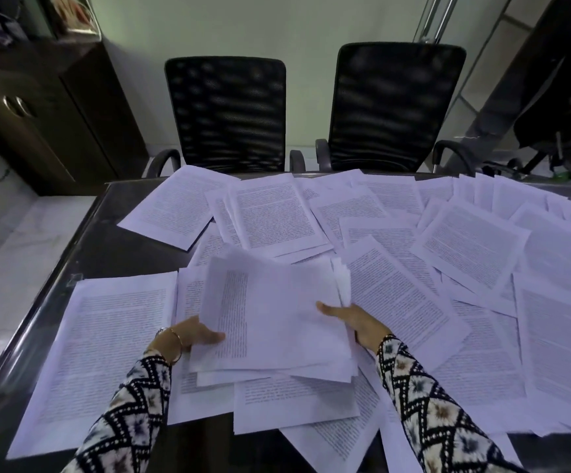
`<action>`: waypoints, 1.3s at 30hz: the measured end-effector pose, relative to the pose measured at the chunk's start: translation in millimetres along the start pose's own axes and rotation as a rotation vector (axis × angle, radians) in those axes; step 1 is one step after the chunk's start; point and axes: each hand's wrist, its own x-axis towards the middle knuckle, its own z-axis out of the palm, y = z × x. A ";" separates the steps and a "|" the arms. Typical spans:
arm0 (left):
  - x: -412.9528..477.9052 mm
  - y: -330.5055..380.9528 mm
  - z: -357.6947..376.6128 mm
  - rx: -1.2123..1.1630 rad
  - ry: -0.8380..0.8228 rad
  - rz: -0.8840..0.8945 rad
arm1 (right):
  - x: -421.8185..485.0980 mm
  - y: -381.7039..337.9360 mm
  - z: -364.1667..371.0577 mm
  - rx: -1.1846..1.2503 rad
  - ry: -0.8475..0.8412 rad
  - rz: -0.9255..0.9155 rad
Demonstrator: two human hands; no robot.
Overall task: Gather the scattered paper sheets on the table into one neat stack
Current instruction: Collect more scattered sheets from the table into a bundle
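Both hands were clamped on the same bundle (277, 322) of paper, one hand on each side. The left hand (195, 336) pinched its left edge, thumb lying flat on the top page, fingers tucked underneath out of sight. The right hand (355, 322) held the right edge the same way, thumb on top and fingers hidden below. A thin bangle (175, 346) sat on the left wrist.

The bundle was pretty ragged, pages fanned out at the corners. It sat over the near middle of the tabletop (106, 240), above other pages; couldn't tell if it was lifted clear or resting on them.

The loose sheets (475, 247) lay overlapping all across the tabletop, from the near left corner to the right edge and back to the far edge. Bare dark surface showed along the left edge. Two black mesh chairs (226, 114) stood behind the far edge, with a dark cabinet (38, 107) off to the left.
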 end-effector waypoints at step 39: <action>-40.6 50.0 45.8 -0.432 0.020 0.463 | -19.5 -84.2 2.4 -0.179 -0.285 -0.387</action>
